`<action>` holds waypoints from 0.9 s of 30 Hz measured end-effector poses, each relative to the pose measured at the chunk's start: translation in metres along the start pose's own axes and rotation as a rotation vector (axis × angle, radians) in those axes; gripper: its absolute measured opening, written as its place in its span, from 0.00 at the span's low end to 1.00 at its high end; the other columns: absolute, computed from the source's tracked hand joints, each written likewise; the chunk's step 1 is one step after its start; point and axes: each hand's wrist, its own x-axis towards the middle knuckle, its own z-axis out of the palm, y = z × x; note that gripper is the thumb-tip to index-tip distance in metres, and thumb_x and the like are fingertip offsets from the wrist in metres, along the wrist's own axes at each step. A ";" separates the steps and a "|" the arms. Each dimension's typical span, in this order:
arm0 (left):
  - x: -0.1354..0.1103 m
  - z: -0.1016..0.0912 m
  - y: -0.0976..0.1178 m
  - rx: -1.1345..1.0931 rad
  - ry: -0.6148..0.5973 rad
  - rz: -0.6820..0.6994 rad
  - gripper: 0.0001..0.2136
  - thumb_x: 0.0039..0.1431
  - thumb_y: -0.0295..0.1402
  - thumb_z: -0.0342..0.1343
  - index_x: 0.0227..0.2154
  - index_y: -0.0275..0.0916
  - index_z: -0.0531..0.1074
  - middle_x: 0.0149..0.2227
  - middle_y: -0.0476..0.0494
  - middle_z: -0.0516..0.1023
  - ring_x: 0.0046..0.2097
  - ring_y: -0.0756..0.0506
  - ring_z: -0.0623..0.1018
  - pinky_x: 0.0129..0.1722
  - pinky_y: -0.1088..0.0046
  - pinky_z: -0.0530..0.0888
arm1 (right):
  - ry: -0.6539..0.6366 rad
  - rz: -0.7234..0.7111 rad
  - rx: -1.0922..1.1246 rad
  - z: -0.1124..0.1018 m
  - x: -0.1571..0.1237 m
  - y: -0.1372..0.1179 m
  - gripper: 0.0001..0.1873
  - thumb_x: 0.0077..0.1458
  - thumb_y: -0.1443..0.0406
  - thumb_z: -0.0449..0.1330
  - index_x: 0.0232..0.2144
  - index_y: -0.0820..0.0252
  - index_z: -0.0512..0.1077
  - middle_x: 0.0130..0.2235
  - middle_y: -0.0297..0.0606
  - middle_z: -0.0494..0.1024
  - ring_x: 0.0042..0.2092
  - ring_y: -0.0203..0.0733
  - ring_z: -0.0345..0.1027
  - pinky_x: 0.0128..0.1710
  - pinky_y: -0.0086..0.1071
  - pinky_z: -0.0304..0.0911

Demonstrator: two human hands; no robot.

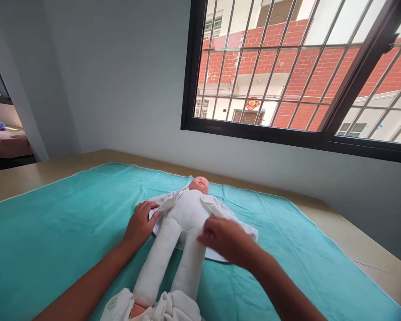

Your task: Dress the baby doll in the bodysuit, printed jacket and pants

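Observation:
A baby doll (190, 209) with a white cloth body lies on its back, its head away from me. An open white baby shirt (249, 229) is spread under and beside its torso. At the shirt's left side my left hand (143, 223) has thumb and fingers closed on the cloth by the doll's arm. My right hand (223, 236), slightly blurred, is curled over the doll's upper leg on the right; what its fingers hold, if anything, is hidden. Bunched white pants (177, 305) lie around the lower ends of the doll's legs, nearest me.
A turquoise sheet (70, 214) covers most of the wooden table (347, 223), under the doll. Behind the table stands a pale wall (127, 80) with a barred, dark-framed window (254, 133). Part of a bed (8, 145) shows at the far left.

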 end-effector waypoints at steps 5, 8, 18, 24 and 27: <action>-0.006 -0.016 0.050 -0.324 -0.300 -0.196 0.10 0.60 0.39 0.52 0.33 0.40 0.74 0.33 0.48 0.77 0.35 0.47 0.73 0.37 0.70 0.71 | -0.203 -0.484 0.247 0.028 -0.007 -0.058 0.07 0.52 0.60 0.65 0.30 0.57 0.75 0.32 0.29 0.75 0.35 0.34 0.67 0.33 0.25 0.57; -0.011 -0.022 0.067 -0.379 -0.321 -0.159 0.09 0.60 0.38 0.53 0.32 0.40 0.74 0.33 0.48 0.77 0.36 0.47 0.72 0.40 0.70 0.70 | -0.289 -0.592 0.181 0.037 -0.014 -0.073 0.04 0.52 0.66 0.64 0.34 0.56 0.74 0.33 0.28 0.75 0.35 0.34 0.67 0.33 0.25 0.58; -0.016 -0.026 0.069 -0.461 -0.383 -0.030 0.09 0.63 0.35 0.50 0.31 0.40 0.72 0.35 0.47 0.75 0.41 0.46 0.72 0.45 0.70 0.69 | -0.261 -0.612 0.187 0.033 -0.023 -0.083 0.19 0.61 0.65 0.56 0.54 0.49 0.67 0.42 0.35 0.75 0.39 0.39 0.67 0.40 0.31 0.58; -0.019 -0.013 0.060 -0.573 -0.658 0.066 0.23 0.65 0.46 0.45 0.19 0.39 0.72 0.31 0.44 0.77 0.43 0.43 0.71 0.49 0.67 0.64 | 0.013 -0.053 0.575 0.037 -0.007 -0.068 0.09 0.45 0.72 0.59 0.32 0.58 0.69 0.31 0.29 0.72 0.31 0.32 0.61 0.29 0.24 0.55; -0.021 -0.005 0.054 -0.604 -0.699 0.050 0.31 0.65 0.54 0.35 0.19 0.39 0.70 0.30 0.44 0.75 0.41 0.43 0.70 0.48 0.65 0.62 | 0.189 0.092 0.623 0.041 0.002 -0.059 0.05 0.46 0.71 0.58 0.30 0.59 0.67 0.27 0.27 0.68 0.29 0.32 0.57 0.28 0.25 0.54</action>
